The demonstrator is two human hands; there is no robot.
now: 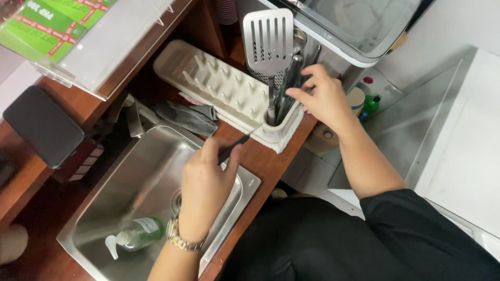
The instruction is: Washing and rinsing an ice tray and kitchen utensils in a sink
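Fingers of the right hand (324, 97) pinch utensil handles (289, 83) standing in the cream holder (276, 132); left hand (205, 182) grips a dark-handled utensil (235, 144) over the steel sink (120, 192)

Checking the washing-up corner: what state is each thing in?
left hand: gripping a dark-handled utensil
right hand: touching handles in the utensil holder
slotted spatula: upright in holder
dish rack: no dishes
sink: no water visible
soap bottle: lying in sink
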